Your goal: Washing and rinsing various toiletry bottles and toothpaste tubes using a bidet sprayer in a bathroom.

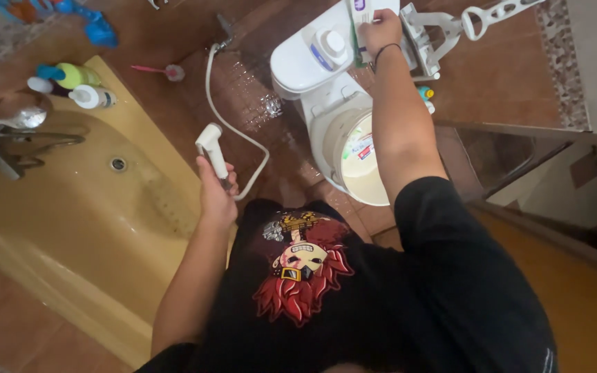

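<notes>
Spray head (210, 148), white, with its white hose (224, 97) looping across the wet brown tiled floor (174, 41) to a wall fitting at the top of the view. Gripped in the left hand (215, 190), fingers wrapped fully round the handle, nozzle pointing up and away, held just past the rim of the bathtub.

Largest nearby: yellow bathtub (70, 221) filling the left side, metal tap (8, 138) over its near end, round drain in the bottom. Next, white toilet (326, 90) straight ahead, cistern lid with a flush button on top, seat raised, bowl showing pale inside. Black printed T-shirt (312, 290) across the bottom of the view.

Right hand (380, 29) stretched out over the cistern, dark band at the wrist, fingers pinched on a white packet (362, 14) with purple print that stands against the cistern top. White plastic rack (443, 27) just beside that hand, to its right.

Smaller: green, blue and white bottles (77, 86) clustered on the tub's far corner. Pink-handled brush (157, 70) lying on the floor beyond them.
</notes>
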